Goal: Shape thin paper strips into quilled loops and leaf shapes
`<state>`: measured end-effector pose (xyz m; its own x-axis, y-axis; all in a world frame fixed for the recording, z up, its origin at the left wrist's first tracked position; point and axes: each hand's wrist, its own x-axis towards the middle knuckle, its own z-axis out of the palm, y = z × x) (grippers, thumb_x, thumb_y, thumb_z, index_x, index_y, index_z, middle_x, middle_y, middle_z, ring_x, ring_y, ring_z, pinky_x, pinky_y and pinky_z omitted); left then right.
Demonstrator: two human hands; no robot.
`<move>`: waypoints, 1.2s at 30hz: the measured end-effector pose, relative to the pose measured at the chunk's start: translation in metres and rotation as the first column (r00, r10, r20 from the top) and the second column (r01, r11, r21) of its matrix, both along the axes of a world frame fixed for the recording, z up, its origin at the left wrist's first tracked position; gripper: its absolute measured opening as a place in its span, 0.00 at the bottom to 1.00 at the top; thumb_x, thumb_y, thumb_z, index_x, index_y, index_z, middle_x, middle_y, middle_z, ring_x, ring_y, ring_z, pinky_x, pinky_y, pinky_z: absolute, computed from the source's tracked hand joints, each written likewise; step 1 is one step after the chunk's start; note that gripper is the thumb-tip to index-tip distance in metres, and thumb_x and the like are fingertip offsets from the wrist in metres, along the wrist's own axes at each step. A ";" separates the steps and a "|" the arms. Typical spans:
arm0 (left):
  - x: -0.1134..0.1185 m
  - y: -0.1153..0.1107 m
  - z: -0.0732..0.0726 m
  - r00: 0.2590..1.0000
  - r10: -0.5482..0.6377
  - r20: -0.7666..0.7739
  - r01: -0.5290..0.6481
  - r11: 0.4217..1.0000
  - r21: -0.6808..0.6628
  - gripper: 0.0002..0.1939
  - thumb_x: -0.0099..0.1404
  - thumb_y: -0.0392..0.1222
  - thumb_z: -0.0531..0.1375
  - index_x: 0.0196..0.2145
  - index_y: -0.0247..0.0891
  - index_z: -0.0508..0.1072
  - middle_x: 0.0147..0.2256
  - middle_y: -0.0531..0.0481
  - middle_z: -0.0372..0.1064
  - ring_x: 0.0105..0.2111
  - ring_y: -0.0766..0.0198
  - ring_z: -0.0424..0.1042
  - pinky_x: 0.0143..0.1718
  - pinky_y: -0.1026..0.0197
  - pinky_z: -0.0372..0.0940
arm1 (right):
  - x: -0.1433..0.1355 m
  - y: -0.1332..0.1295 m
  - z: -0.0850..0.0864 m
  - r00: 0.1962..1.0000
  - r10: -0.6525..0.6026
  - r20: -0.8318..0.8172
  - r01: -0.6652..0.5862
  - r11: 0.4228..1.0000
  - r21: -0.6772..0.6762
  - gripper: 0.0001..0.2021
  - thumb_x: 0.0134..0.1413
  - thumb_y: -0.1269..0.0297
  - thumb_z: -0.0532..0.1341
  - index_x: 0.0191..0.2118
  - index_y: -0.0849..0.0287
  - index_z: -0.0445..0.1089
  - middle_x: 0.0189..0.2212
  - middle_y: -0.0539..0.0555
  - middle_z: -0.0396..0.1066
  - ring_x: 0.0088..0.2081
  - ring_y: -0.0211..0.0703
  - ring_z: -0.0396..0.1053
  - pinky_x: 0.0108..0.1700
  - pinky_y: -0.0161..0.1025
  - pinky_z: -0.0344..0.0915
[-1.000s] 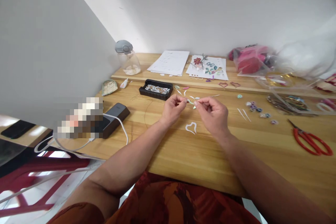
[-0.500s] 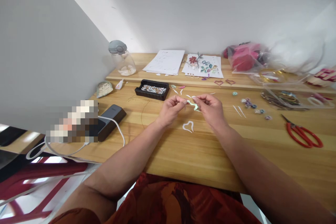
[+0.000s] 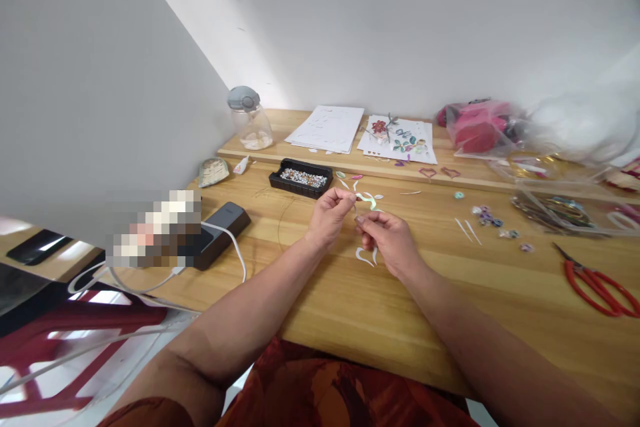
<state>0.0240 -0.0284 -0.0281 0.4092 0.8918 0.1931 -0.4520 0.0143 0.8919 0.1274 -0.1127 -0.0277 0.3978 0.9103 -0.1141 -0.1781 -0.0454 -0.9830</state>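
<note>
Green strip: A shiny, wavy length shows just beyond the left fingertips, above the table, its right end now free; half a second ago it stretches between both hands.
Left hand: Thumb and forefinger pinch the strip at its left end, the hand holding much the same grip as in the earlier frames.
Right hand: Off the strip's far end and now lower, the hand has its fingertips pressed together just below the left one's; whether they pinch anything is too small to tell.
White heart cutout: Seen whole earlier, the outline is now partly hidden by the right hand.
Black tray: Beads fill the tray beyond the left hand, as before.
Red-handled scissors: Well to the right, the pair lies untouched near small round pieces.
</note>
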 end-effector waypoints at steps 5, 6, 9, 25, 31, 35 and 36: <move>0.001 0.006 -0.004 0.990 0.139 -0.035 -0.139 0.990 0.014 0.09 0.57 0.43 0.65 0.26 0.37 0.70 0.28 0.53 0.70 0.31 0.69 0.68 0.42 0.61 0.62 | -0.007 -0.007 -0.002 0.963 0.009 0.268 -0.022 0.999 0.046 0.11 0.50 0.55 0.65 0.29 0.58 0.71 0.22 0.50 0.70 0.20 0.34 0.64 0.22 0.33 0.62; 0.001 0.006 -0.004 0.987 0.152 -0.055 -0.151 0.988 0.030 0.09 0.58 0.42 0.65 0.27 0.37 0.70 0.29 0.53 0.70 0.32 0.68 0.68 0.41 0.61 0.62 | -0.008 -0.009 0.000 0.931 -0.010 0.365 -0.020 0.997 0.078 0.10 0.52 0.56 0.64 0.29 0.58 0.71 0.22 0.49 0.70 0.20 0.34 0.63 0.23 0.33 0.62; 0.000 0.004 -0.005 0.981 0.154 -0.121 -0.140 0.983 0.116 0.08 0.59 0.42 0.64 0.28 0.37 0.70 0.31 0.51 0.71 0.33 0.67 0.69 0.41 0.61 0.62 | -0.008 -0.014 0.007 0.763 -0.143 0.631 -0.018 0.970 0.241 0.06 0.54 0.62 0.63 0.30 0.57 0.72 0.20 0.47 0.67 0.21 0.33 0.60 0.25 0.33 0.59; -0.001 -0.010 0.005 0.980 -0.113 -0.164 0.137 0.980 0.143 0.11 0.58 0.45 0.66 0.27 0.37 0.70 0.31 0.50 0.73 0.32 0.67 0.69 0.39 0.61 0.62 | 0.030 -0.005 0.022 0.724 -0.380 0.576 0.175 0.908 0.380 0.09 0.55 0.57 0.63 0.30 0.57 0.73 0.19 0.46 0.60 0.22 0.34 0.54 0.26 0.35 0.54; -0.001 -0.011 0.006 0.984 -0.134 -0.119 0.142 0.987 0.069 0.12 0.56 0.47 0.68 0.27 0.37 0.71 0.30 0.50 0.73 0.33 0.66 0.69 0.40 0.61 0.62 | 0.033 0.002 0.016 0.862 -0.287 0.419 0.183 0.945 0.271 0.11 0.48 0.54 0.67 0.28 0.57 0.74 0.18 0.46 0.61 0.21 0.34 0.54 0.23 0.34 0.52; 0.000 -0.011 0.003 0.985 -0.162 -0.066 0.164 0.986 0.018 0.11 0.56 0.46 0.68 0.27 0.37 0.72 0.35 0.49 0.74 0.36 0.65 0.71 0.45 0.59 0.63 | 0.034 0.008 0.009 0.988 -0.129 0.082 0.125 0.990 0.060 0.13 0.38 0.54 0.71 0.27 0.57 0.73 0.18 0.45 0.62 0.18 0.31 0.52 0.19 0.33 0.47; 0.000 -0.010 0.003 0.983 -0.174 -0.051 0.175 0.984 0.017 0.11 0.57 0.46 0.68 0.27 0.37 0.72 0.37 0.48 0.75 0.39 0.64 0.72 0.47 0.58 0.62 | 0.033 0.008 0.008 0.996 -0.089 0.006 0.089 0.996 0.015 0.14 0.35 0.55 0.72 0.27 0.57 0.72 0.18 0.44 0.62 0.18 0.30 0.51 0.18 0.32 0.47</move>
<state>0.0239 -0.0389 -0.0254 0.5675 0.8019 0.1871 -0.4002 0.0700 0.9138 0.1602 -0.1047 -0.0198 0.4783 0.8728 -0.0977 -0.1743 -0.0147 -0.9846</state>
